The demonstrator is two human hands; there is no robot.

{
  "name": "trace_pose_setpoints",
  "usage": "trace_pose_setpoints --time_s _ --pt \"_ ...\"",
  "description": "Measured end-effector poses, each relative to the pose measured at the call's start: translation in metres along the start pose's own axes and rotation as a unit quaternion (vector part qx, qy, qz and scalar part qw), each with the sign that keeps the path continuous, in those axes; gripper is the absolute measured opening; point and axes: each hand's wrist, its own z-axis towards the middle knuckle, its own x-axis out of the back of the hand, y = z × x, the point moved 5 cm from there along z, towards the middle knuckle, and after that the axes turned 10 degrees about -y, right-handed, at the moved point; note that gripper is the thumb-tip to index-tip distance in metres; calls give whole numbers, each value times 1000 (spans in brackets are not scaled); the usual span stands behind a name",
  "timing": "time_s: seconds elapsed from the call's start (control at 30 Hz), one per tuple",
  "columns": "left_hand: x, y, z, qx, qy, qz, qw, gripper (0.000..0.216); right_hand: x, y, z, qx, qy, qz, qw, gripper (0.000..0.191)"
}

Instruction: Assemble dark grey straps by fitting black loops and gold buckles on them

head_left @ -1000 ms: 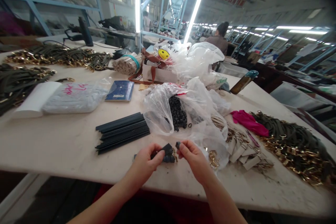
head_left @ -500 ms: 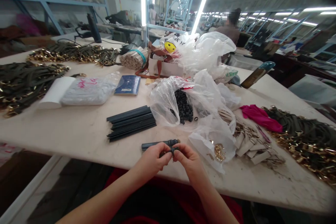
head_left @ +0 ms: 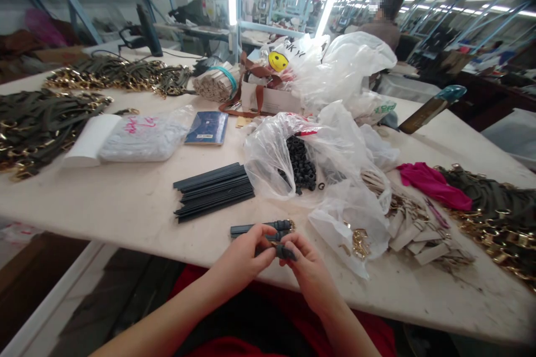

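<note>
My left hand (head_left: 247,251) and my right hand (head_left: 307,265) meet at the table's near edge, both pinching a short dark strap (head_left: 283,251) between their fingertips. Just beyond them a finished dark strap with a gold buckle (head_left: 262,227) lies on the table (head_left: 125,206). A stack of dark straps (head_left: 213,189) lies further left. An open clear plastic bag (head_left: 272,156) holds several small black loops (head_left: 302,164).
A clear bag with gold hardware (head_left: 355,231) and white tags (head_left: 414,234) lie to the right, then a pink cloth (head_left: 431,184) and olive straps with gold clasps (head_left: 498,206). More olive straps (head_left: 37,128), a white packet (head_left: 134,136) and a blue booklet (head_left: 207,127) lie left. A person (head_left: 381,19) sits beyond.
Both hands have dropped toward the table's near edge, and the view has shifted. The right hand's small loop piece has come together with the strap held by the left.
</note>
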Motion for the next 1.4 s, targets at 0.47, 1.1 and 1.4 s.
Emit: trace_pose_setpoints --time_s 0.47,1.1,1.4 --pt "7 0 -7 64 12 90 994 22 -1 6 0 -24 -33 -2 999 30" --pt "-21 1 -12 94 -146 -241 955 22 -3 -27 -23 162 -4 -553 817 8" --pt "-31 -6 -10 65 -181 -253 948 22 -12 -16 -26 73 -105 -438 890 11"
